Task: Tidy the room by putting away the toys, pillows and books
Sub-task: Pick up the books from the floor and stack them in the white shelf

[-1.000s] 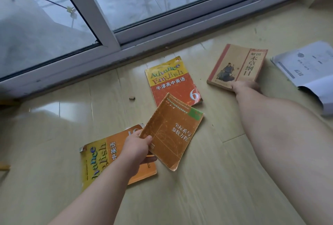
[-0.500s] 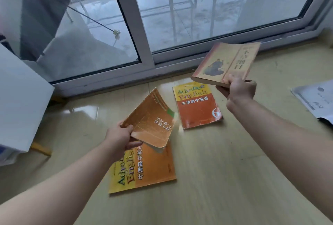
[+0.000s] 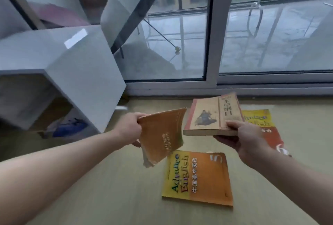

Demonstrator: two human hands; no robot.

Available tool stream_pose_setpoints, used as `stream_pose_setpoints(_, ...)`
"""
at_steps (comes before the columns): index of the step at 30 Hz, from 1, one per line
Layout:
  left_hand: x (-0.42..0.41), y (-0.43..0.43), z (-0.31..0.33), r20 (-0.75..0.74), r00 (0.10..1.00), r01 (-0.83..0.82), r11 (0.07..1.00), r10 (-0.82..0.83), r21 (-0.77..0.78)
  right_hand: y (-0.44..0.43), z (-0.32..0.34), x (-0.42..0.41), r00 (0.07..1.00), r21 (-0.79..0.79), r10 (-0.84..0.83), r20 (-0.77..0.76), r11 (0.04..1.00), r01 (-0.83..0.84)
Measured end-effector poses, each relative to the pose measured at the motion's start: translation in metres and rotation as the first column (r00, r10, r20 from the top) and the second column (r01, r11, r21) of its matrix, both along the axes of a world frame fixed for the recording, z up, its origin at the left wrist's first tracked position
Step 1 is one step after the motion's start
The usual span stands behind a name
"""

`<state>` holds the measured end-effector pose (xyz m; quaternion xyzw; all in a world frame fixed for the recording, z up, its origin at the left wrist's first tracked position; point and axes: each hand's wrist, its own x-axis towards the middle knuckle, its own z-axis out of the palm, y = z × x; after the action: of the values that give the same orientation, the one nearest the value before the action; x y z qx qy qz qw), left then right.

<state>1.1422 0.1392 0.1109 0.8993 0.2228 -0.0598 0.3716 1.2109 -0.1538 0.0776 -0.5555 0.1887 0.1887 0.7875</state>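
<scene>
My left hand (image 3: 128, 129) grips a thin, worn orange booklet (image 3: 161, 136) by its upper left corner, and the booklet hangs down in the air. My right hand (image 3: 241, 137) holds a thick tan book with a red spine and a seated figure on its cover (image 3: 211, 116), thumb on top, roughly level above the floor. Below them an orange and yellow English textbook marked 5 (image 3: 198, 178) lies flat on the floor. A second such textbook, red and yellow (image 3: 263, 125), lies behind my right hand, partly hidden by it.
A white open-front cabinet (image 3: 75, 73) stands at the left, with blue and white items (image 3: 69, 126) on the floor inside it. A large sliding glass window with a grey frame (image 3: 210, 44) runs along the back. The floor is pale wood planks (image 3: 117, 197).
Both hands have lifted their books and carried them left towards each other. The view has swung left and up, bringing the white cabinet in. The papers at the right have left the view.
</scene>
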Motion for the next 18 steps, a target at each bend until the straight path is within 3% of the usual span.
stream_pose_setpoints(5,-0.112,0.086,-0.017,0.11,0.939,-0.293,0.927,0.325,-0.234,0.084,0.009,-0.07,0.975,0.01,0.204,-0.091,0.979,-0.204)
stream_pose_setpoints(10,-0.208,0.162,-0.052,0.245,0.728,-0.617,0.767,0.641,-0.175,0.177,-0.002,-0.133,0.923,0.055,0.314,-0.221,0.949,-0.309)
stream_pose_setpoints(14,-0.264,0.208,-0.063,0.352,0.444,-0.851,0.511,0.824,-0.124,0.242,-0.006,-0.171,0.855,0.103,0.424,-0.297,0.905,-0.413)
stream_pose_setpoints(16,-0.281,0.228,-0.066,0.369,0.233,-0.94,0.306,0.9,-0.152,0.267,-0.007,-0.186,0.811,0.143,0.488,-0.323,0.872,-0.468)
stream_pose_setpoints(18,-0.283,0.256,-0.073,0.325,0.02,-0.954,0.115,0.946,-0.275,0.286,-0.005,-0.195,0.77,0.145,0.554,-0.316,0.831,-0.538)
